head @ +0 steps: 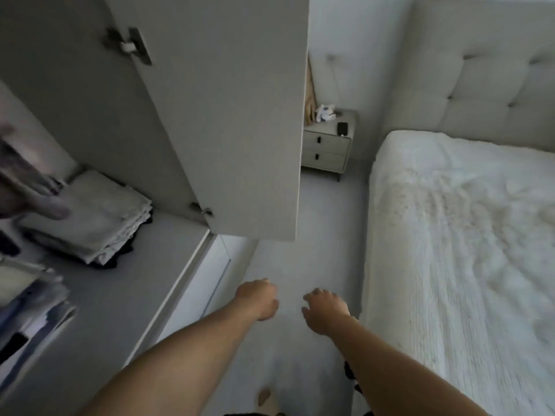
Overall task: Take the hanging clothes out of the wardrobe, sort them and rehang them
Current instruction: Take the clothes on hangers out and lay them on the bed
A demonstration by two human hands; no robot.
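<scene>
Head view, looking down between wardrobe and bed.

Left hand [259, 299]: lower centre of frame, forearm stretched forward from the bottom edge, back of hand up, fingers curled under into a loose fist, holding nothing. Right hand [326, 311]: just beside it to the right, apart from it, palm down, fingers bent and slightly spread, also holding nothing. Both hang over bare pale floor [315, 229], smooth and matte.

Wardrobe door [234, 115]: flat matte light-grey panel, swung open, fills upper centre; metal hinge [129, 46] at upper left, a second small one near its lower edge.

Hanging clothes [21, 175]: far left edge of frame, inside the wardrobe, heavily blurred and cut off; greyish-pink fabric, garment type not readable. Below them on the wardrobe floor a stack of folded off-white cloth [99, 217] with dark items under it. More fabric [33, 307] at lower left, blue-white, streaked by blur, cut by the frame.

Bed [465, 250]: right half of frame, white crinkled textured cover; tufted padded headboard [495, 79] at upper right. Nightstand [327, 145], two drawers with dark pulls, upper centre; a small dark object and a white one on top, too small to identify.
</scene>
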